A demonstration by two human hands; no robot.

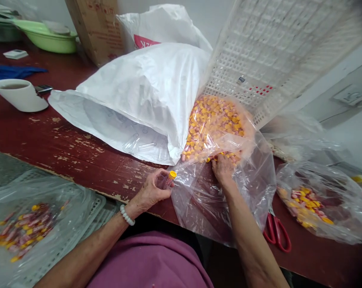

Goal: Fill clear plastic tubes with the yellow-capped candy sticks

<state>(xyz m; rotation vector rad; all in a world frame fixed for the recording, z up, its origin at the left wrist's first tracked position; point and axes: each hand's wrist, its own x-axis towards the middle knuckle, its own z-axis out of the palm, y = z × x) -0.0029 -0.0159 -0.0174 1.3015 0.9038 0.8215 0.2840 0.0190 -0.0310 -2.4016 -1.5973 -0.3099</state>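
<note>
My left hand (153, 191), with a white bead bracelet on its wrist, is closed round a few small clear tubes (160, 181). One tube has a yellow cap (172, 174) and pinkish contents with print on it. My right hand (223, 171) reaches into the mouth of a clear plastic bag (199, 208), its fingers curled among yellow-and-pink pieces (213, 120); the fingertips are partly hidden. To the left lies a white woven sack (145, 80), its mouth open towards me, with clear empty tubes (139, 144) inside.
A white perforated crate (259, 52) leans behind the bag. Red-handled scissors (277, 234) lie at right, near another bag of yellow-and-pink pieces (309, 204). A third such bag (28, 228) sits lower left. A white cup (19, 94) and green basin (49, 38) stand far left.
</note>
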